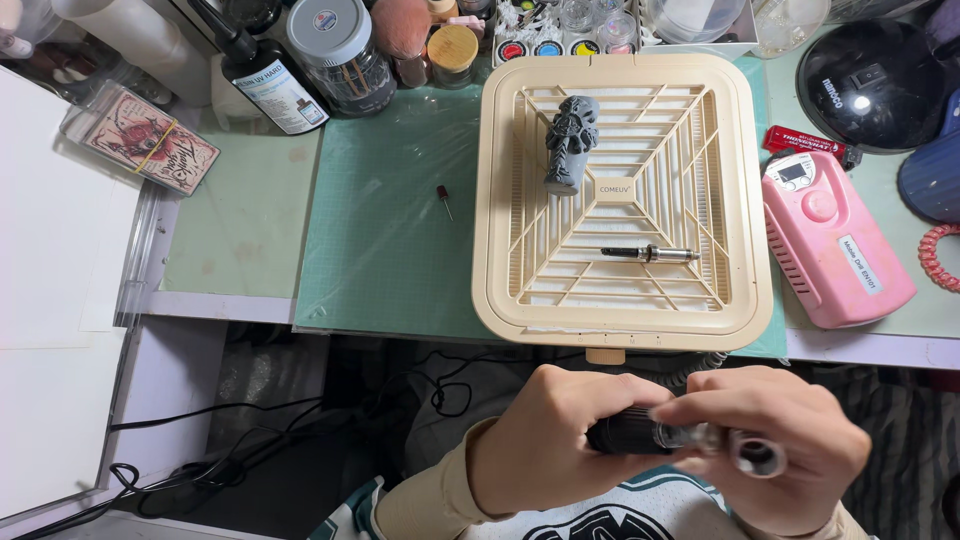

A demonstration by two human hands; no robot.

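Note:
Both of my hands are low in the view, in front of the desk edge, holding one black and silver handpiece tool. My left hand grips its dark ribbed body. My right hand closes around its silver front end. On the desk above them sits a cream square grid tray. A grey figurine lies on the tray's upper left. A thin black and silver bit holder lies near the tray's centre. A small red-tipped bit rests on the green cutting mat.
A pink controller box stands right of the tray, with a black dome lamp behind it. Bottles, jars and paint pots line the back edge. A card pack lies at the left. Cables hang under the desk.

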